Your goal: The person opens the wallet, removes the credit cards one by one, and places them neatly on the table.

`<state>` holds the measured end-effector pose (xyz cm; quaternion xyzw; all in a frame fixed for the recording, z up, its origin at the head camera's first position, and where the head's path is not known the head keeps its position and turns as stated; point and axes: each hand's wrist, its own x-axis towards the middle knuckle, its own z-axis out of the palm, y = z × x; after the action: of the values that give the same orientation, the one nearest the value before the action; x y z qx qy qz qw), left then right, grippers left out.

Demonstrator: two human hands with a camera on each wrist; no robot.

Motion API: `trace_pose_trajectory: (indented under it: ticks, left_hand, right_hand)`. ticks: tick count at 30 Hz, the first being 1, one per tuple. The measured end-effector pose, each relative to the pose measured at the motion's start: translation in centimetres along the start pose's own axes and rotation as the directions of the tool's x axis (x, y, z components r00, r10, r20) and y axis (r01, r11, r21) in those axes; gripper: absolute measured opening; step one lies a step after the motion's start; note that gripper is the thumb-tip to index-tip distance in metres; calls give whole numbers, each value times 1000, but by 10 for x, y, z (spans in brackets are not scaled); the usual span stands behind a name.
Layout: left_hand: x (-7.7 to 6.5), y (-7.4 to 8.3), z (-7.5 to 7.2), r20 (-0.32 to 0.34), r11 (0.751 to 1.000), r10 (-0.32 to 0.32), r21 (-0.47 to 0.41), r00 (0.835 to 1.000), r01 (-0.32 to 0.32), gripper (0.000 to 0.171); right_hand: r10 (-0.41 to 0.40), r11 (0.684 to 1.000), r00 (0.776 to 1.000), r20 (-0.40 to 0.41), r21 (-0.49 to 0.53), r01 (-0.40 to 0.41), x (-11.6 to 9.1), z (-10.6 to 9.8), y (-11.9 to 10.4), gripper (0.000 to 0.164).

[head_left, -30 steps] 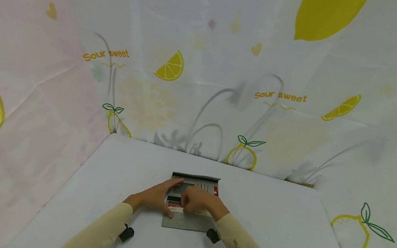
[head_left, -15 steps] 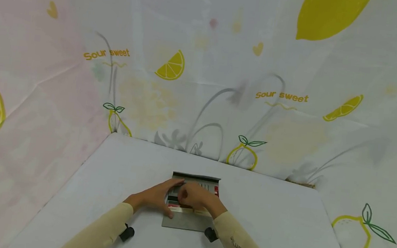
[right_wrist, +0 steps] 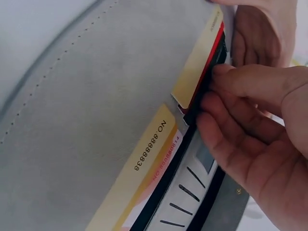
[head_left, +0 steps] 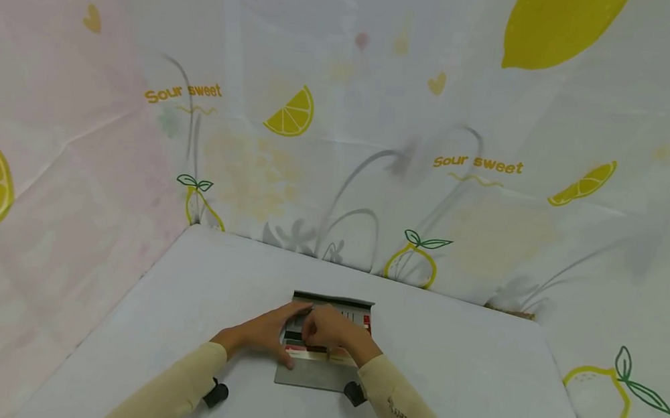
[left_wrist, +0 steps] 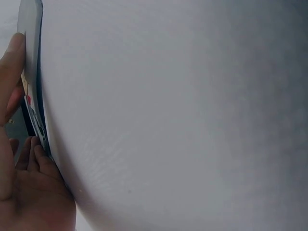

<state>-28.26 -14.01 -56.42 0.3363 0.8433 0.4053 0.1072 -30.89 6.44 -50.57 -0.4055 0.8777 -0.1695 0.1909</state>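
A grey wallet lies unfolded on the white table, its plain flap nearest me. Cream-edged cards printed with numbers stick out of its slots. My left hand spans the wallet's left side, the thumb flat on the plain flap and the straight fingers by the upper part. Over the slots, my right hand has its fingers curled. In the right wrist view its thumb and fingertips pinch a dark card along its edge, beside a red-edged cream card. The palm hides part of the slots.
White table surface surrounds the wallet. A lemon-print cloth hangs behind and at both sides. Black wrist cameras sit under the cream sleeves.
My right hand has shifted slightly left and toward the back over the slots, then stayed nearly still. A dark strip now shows below its fingers. The left hand keeps its place.
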Motion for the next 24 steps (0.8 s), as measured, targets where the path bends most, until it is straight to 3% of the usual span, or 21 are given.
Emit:
trace_pose_trajectory:
  ticks: [6, 16, 24]
  left_hand:
    - [0, 0, 0, -6, 1000, 0, 5, 1000, 0, 121]
    - [0, 2, 0, -8, 1000, 9, -6, 1000, -10, 120]
    - [1, -2, 1, -4, 1000, -4, 9, 1000, 4, 121]
  right_hand:
    - [1, 1000, 1000, -28, -19, -1, 1, 3, 0, 9]
    - [48, 998, 998, -38, 34, -47, 0, 4, 1, 16]
    - [29, 999, 999, -45, 24, -28, -1, 3, 1, 14]
